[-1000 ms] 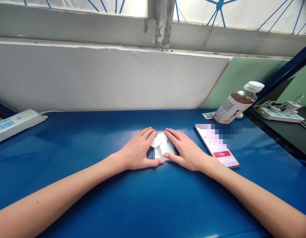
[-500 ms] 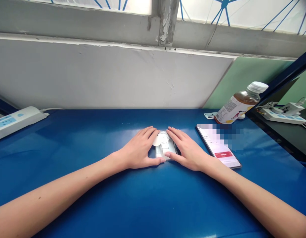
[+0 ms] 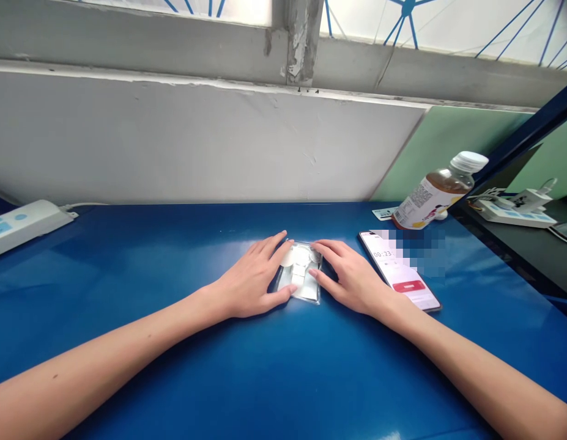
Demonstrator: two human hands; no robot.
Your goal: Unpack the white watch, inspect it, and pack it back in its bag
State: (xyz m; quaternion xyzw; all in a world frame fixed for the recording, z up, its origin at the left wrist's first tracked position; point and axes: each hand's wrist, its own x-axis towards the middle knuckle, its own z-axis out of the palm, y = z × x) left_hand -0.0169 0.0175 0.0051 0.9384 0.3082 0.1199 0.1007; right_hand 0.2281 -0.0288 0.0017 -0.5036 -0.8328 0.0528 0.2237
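Observation:
On the blue table lies a small flat clear plastic packet point(image 3: 305, 288) with white pieces inside; I cannot make out what they are. My left hand point(image 3: 255, 278) rests along its left side, fingers stretched towards the far corner and thumb tip on the near part. From the right, my right hand point(image 3: 352, 275) touches it with its fingertips near the far right corner, the thumb lying over the right part. Both hands have thumb and fingers apart, and neither is closed round the packet. The hands cover parts of its left and right edges.
A phone point(image 3: 418, 296) showing a timer lies right of my right hand. Behind it a tilted drink bottle point(image 3: 430, 198) leans over a small card point(image 3: 383, 214). A white power strip point(image 3: 30, 226) is at the far left, another power strip point(image 3: 517, 214) at the right. A wall point(image 3: 210, 140) bounds the back.
My right hand has drawn back slightly to the right, its thumb shifting up, so more of the packet shows. The packet is turned a little. The whole view has shifted slightly.

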